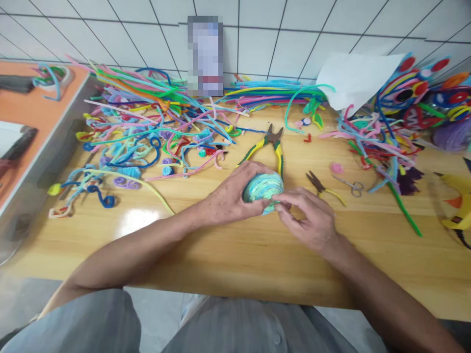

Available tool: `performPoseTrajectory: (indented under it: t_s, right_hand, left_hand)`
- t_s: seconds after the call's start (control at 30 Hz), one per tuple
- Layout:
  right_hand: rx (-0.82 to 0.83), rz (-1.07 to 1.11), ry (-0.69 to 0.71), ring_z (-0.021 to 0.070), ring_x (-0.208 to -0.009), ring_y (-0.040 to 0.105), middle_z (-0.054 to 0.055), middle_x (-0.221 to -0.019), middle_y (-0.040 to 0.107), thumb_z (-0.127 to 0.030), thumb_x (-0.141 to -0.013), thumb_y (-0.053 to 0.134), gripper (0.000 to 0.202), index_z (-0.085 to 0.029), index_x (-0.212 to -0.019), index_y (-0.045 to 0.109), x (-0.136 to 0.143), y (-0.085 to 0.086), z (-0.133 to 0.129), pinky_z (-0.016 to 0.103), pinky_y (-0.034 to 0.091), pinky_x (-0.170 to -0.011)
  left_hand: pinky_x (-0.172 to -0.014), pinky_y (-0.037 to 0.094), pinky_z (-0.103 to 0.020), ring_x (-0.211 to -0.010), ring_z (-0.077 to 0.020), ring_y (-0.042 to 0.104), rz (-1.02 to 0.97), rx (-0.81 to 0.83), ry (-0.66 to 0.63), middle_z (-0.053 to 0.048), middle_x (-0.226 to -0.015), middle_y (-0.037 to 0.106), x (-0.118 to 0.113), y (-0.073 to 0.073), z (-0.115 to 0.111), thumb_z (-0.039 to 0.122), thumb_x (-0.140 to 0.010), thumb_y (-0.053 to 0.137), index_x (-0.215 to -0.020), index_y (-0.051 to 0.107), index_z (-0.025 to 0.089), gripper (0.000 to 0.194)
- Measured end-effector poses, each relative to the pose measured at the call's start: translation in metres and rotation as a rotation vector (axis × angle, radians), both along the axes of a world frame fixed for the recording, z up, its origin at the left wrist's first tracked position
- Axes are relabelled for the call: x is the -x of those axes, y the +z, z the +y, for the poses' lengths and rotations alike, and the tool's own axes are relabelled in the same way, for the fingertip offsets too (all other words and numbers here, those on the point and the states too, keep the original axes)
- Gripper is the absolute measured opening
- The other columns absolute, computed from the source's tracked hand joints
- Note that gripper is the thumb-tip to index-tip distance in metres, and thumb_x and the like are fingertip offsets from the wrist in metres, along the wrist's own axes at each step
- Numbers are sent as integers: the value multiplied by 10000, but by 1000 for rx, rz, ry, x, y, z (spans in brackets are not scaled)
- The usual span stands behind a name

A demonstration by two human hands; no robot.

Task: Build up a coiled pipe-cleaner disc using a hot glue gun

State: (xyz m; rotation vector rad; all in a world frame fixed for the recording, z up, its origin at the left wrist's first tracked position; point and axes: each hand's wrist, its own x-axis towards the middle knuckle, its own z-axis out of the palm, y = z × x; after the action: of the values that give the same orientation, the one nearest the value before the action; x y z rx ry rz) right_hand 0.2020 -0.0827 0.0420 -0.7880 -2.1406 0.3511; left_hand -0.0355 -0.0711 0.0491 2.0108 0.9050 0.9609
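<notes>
A round coil of green and blue pipe cleaners point(265, 190) is held above the front half of the wooden table. My left hand point(231, 193) wraps around its left side, with the thumb along the lower edge. At the coil's right edge, my right hand point(311, 215) has thumb and forefinger pinched together on it; the fingertips hide the exact spot they grip. Just behind the coil lie large pliers point(273, 139) with green and yellow handles, jaws pointing away from me.
Small yellow-handled pliers point(322, 186) and scissors point(351, 186) lie to the right. Tangled pipe cleaners point(140, 137) cover the left, with another heap point(382, 142) on the right. A yellow glue gun point(456, 201) stands at the right edge. A phone point(206, 56) leans against the tiled wall.
</notes>
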Motion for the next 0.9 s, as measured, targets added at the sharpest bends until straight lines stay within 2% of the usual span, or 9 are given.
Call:
performPoseTrajectory:
  t_s: [0.37,0.9]
  right_hand:
    - [21,38,34,157,-737,705,28,-889,753,-18,-913,710,335,-235,-1168,713,-2,-6,1,298,582,-694]
    - [39,53,40,144,-712,674,8,-866,722,-27,-925,701,342,-248,-1185,715,-2,-6,1,295,564,-687]
  left_hand:
    - [-1159,529,-468,-1324,-291,638,2,-45,10,-151,-1363,659,-2,-4,2,353,-960,737,-1376,570,193,475]
    - [-1165,526,-449,-1324,-280,638,29,-51,18,-139,-1365,663,-2,-1,0,382,-977,717,-1382,583,195,465]
